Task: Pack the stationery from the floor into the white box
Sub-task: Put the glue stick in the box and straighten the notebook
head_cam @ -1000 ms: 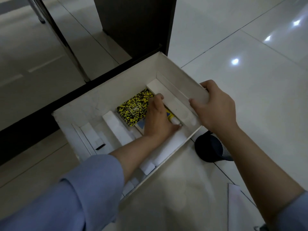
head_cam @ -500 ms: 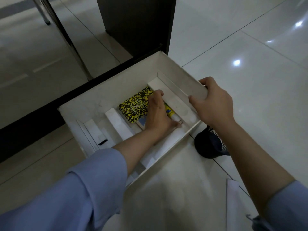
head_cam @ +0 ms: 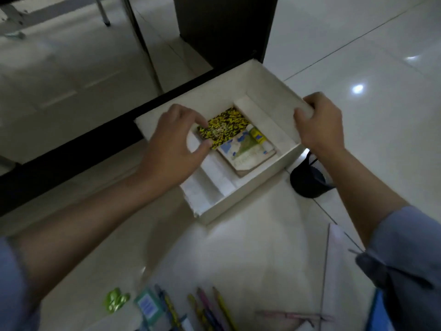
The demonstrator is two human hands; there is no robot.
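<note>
L hand (head_cam: 171, 142) pinches the left edge of the small yellow-and-black speckled notebook (head_cam: 224, 127), thumb & fingers curled on it, inside the white cardboard box (head_cam: 241, 199) on the pale tiled floor (head_cam: 358, 115). Notebook lies tilted over a worn map-print booklet (head_cam: 248, 154), w/ a yellow-labelled glue stick (head_cam: 257, 136) just beside. R hand (head_cam: 319, 125) grips the box's right wall, steadying it. Still unpacked near the bottom edge: coloured pencils (head_cam: 214, 306), a teal-white eraser pack (head_cam: 149, 306), green metallic clips (head_cam: 115, 299). Judgement: notebook looks light, fairly stiff, cover maybe slick, so hold by an edge or corner. Pencils thin, prob roll; gather as a bunch mid-length. Box walls look thin, may flex
</note>
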